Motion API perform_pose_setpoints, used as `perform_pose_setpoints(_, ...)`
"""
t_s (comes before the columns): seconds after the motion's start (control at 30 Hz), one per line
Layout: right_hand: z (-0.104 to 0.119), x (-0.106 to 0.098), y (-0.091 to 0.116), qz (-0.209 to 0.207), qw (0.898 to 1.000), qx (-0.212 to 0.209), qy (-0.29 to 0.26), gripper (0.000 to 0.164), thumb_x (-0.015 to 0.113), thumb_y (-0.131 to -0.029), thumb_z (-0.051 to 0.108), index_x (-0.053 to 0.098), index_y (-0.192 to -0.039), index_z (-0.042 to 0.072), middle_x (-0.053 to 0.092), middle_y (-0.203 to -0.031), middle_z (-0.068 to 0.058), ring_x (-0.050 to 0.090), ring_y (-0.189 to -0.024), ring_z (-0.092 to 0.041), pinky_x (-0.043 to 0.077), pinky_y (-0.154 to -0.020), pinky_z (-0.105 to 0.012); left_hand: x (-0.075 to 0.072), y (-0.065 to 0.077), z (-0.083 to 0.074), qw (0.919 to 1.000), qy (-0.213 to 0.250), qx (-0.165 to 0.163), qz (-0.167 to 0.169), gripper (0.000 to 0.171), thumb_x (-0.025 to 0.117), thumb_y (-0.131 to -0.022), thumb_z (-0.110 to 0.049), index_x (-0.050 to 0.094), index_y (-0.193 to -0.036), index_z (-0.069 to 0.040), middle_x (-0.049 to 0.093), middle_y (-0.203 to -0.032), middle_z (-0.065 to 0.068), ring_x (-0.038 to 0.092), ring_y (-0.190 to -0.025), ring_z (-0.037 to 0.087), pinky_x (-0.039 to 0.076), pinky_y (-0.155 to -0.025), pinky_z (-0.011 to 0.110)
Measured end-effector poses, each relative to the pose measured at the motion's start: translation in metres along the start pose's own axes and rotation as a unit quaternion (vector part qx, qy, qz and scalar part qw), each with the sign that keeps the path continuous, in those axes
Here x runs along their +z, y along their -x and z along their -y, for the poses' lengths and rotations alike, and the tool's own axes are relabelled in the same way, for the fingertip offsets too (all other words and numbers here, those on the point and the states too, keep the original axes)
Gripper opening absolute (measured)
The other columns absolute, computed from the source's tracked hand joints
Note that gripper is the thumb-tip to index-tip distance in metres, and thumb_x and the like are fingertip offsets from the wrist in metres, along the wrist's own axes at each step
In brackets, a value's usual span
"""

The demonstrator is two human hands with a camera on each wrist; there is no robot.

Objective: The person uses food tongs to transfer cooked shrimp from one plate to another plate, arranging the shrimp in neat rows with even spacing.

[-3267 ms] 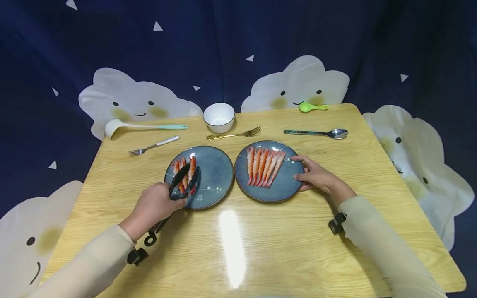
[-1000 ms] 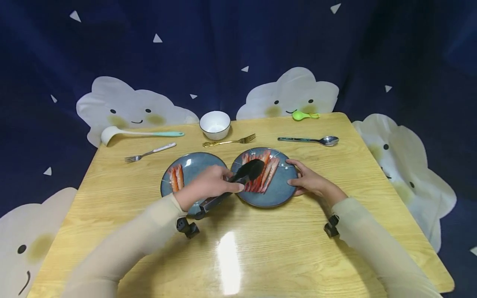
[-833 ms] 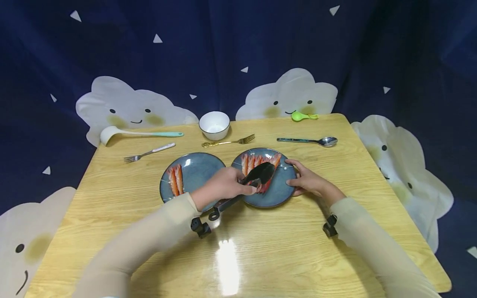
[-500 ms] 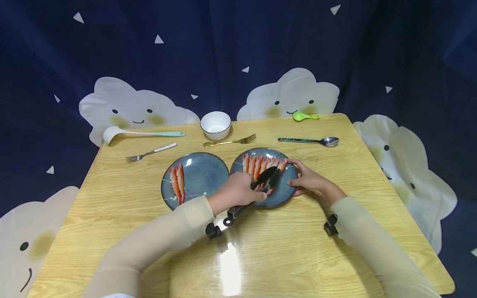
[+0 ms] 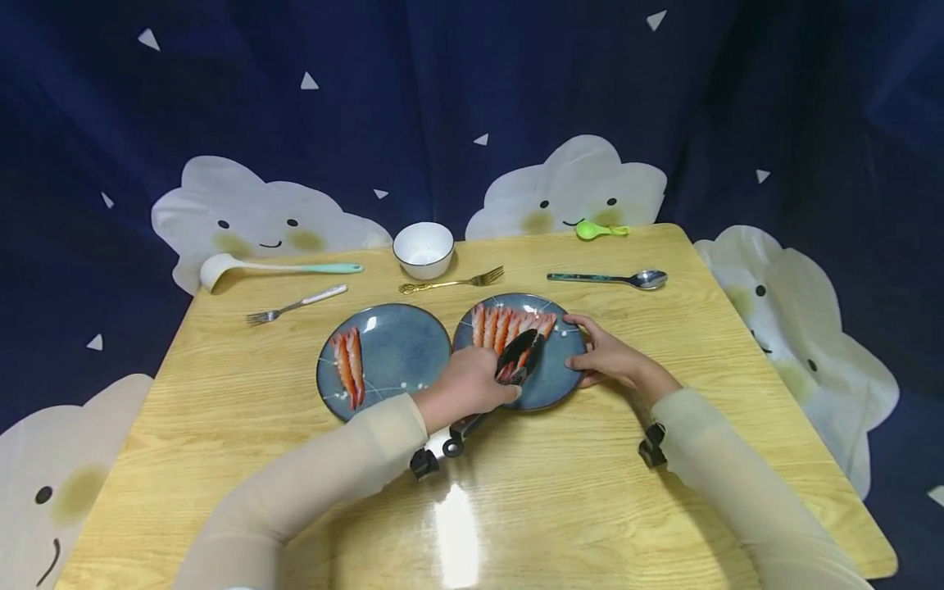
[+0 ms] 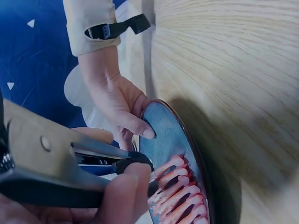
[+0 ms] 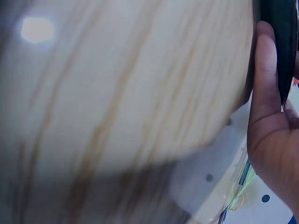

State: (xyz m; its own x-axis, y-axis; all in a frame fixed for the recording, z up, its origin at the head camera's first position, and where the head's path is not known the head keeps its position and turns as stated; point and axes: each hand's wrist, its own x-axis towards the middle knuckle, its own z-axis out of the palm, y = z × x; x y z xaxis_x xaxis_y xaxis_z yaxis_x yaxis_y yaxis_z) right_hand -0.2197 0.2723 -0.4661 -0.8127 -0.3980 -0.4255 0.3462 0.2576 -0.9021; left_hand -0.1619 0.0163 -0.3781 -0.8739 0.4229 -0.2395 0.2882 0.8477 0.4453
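Observation:
My left hand (image 5: pixel 466 382) grips black tongs (image 5: pixel 519 351) over the right blue plate (image 5: pixel 558 378). On that plate lies a row of several orange-and-white shrimp (image 5: pixel 490 326). The tong ends are at the row's right end, partly covering the shrimp there; whether they pinch one I cannot tell. My right hand (image 5: pixel 615 357) holds the same plate's right rim, thumb above and other fingers lower, as the left wrist view also shows for the right hand (image 6: pixel 114 105). Two shrimp (image 5: pixel 348 367) lie on the left side of the left blue plate (image 5: pixel 401 344).
Behind the plates are a white bowl (image 5: pixel 424 250), a gold fork (image 5: pixel 451 282), a white-handled fork (image 5: pixel 297 304), a ladle (image 5: pixel 280 267), a metal spoon (image 5: pixel 608 279) and a small green spoon (image 5: pixel 601 231). The wooden table (image 5: pixel 590 492) reaches toward a dark blue curtain.
My left hand has carried the tongs with a shrimp from the left plate to the right end of the row on the right plate. Most recently the tongs drew slightly back; the right hand kept its hold.

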Motion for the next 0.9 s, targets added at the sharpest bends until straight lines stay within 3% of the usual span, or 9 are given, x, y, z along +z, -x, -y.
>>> perform_pose_setpoints(0.27, -0.001, -0.001, 0.0, -0.01, 1.0, 0.003, 0.005, 0.083, 0.062, -0.078, 0.001, 0.011, -0.137, 0.032, 0.053, -0.096, -0.024, 0.061, -0.066, -0.03, 0.048, -0.056, -0.044, 0.003, 0.001, 0.0, 0.9999, 0.006, -0.009, -0.001, 0.048, 0.064, -0.072, -0.048, 0.037, -0.049, -0.015, 0.024, -0.043, -0.005, 0.026, -0.035, 0.01, 0.029, -0.036, 0.026)
perform_pose_setpoints(0.4, -0.001, -0.001, 0.0, -0.007, 1.0, 0.002, 0.009, 0.084, 0.062, -0.078, 0.003, 0.011, -0.137, 0.032, 0.054, -0.097, -0.025, 0.061, -0.067, -0.03, 0.048, -0.056, -0.043, -0.001, 0.006, 0.005, 0.9996, 0.005, -0.001, -0.029, 0.043, 0.063, -0.071, -0.05, 0.047, -0.055, -0.014, 0.037, -0.05, -0.004, 0.036, -0.041, 0.012, 0.032, -0.039, 0.027)
perform_pose_setpoints(0.57, -0.001, 0.002, -0.003, -0.004, 1.0, 0.005, 0.016, 0.084, 0.062, -0.078, 0.003, 0.009, -0.137, 0.033, 0.052, -0.099, -0.026, 0.061, -0.068, -0.031, 0.048, -0.056, -0.043, -0.019, 0.025, 0.023, 0.9978, 0.011, -0.014, -0.063, 0.037, 0.063, -0.072, -0.049, 0.055, -0.074, -0.013, 0.05, -0.064, -0.002, 0.047, -0.055, 0.014, 0.038, -0.046, 0.029)
perform_pose_setpoints(0.7, -0.001, 0.001, -0.004, -0.006, 1.0, 0.013, 0.01, 0.084, 0.063, -0.078, 0.003, 0.011, -0.136, 0.035, 0.051, -0.1, -0.026, 0.061, -0.07, -0.032, 0.048, -0.056, -0.044, -0.036, 0.043, 0.043, 0.9954, 0.014, -0.049, -0.081, 0.037, 0.063, -0.072, -0.047, 0.054, -0.072, -0.012, 0.052, -0.063, 0.001, 0.048, -0.055, 0.016, 0.038, -0.046, 0.029)
perform_pose_setpoints(0.9, -0.002, -0.001, -0.004, -0.006, 1.0, 0.012, 0.023, 0.085, 0.063, -0.078, 0.004, 0.008, -0.137, 0.033, 0.051, -0.099, -0.025, 0.061, -0.068, -0.031, 0.048, -0.055, -0.043, -0.05, 0.069, 0.076, 0.9905, -0.025, -0.099, -0.092, 0.039, 0.063, -0.073, -0.046, 0.053, -0.07, -0.008, 0.048, -0.059, 0.003, 0.044, -0.05, 0.016, 0.035, -0.045, 0.03)
